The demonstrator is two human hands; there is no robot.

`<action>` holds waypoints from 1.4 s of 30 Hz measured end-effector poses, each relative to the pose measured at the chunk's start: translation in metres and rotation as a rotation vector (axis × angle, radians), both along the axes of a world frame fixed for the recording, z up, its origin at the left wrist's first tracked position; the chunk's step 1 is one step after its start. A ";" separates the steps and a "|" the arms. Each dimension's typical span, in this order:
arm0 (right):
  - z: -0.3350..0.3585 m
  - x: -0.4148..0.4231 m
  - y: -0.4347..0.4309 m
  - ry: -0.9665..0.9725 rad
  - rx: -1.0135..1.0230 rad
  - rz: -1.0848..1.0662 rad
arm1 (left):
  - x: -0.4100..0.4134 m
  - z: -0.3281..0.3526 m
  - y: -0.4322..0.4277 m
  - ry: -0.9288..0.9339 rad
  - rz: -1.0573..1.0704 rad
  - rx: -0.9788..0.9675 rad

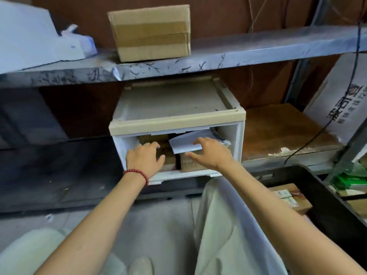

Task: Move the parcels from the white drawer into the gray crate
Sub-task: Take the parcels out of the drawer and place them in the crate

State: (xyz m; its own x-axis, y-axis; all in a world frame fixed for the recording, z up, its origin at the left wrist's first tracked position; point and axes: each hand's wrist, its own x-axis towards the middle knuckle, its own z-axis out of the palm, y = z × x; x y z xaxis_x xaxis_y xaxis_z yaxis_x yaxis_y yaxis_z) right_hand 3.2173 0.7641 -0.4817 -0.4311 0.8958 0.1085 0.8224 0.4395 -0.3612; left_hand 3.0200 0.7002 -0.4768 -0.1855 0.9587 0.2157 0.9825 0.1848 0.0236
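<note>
Upper shelf (218,56): cardboard box (151,32), 12 o'clock. Lower shelf (278,132): white drawer (170,100), centre. Floor (158,225): gray crate (327,211), 4 o'clock.

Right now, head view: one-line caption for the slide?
Left hand at brown parcels, right hand at a white parcel inside the white drawer; gray crate at right.

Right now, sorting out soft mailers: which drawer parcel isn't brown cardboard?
The white mailer at the right hand; the others are brown boxes.
</note>
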 end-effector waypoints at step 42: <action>-0.062 -0.042 0.017 0.508 0.430 -0.021 | -0.039 -0.043 -0.002 -0.190 -0.261 0.454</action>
State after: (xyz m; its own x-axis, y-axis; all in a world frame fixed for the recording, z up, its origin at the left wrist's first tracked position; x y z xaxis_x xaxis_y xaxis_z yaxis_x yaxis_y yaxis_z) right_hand 3.1755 0.7812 -0.5440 -0.2153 0.7350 0.6429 0.6064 0.6167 -0.5020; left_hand 2.9810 0.6987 -0.5200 -0.0305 0.7969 0.6034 0.9651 -0.1336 0.2252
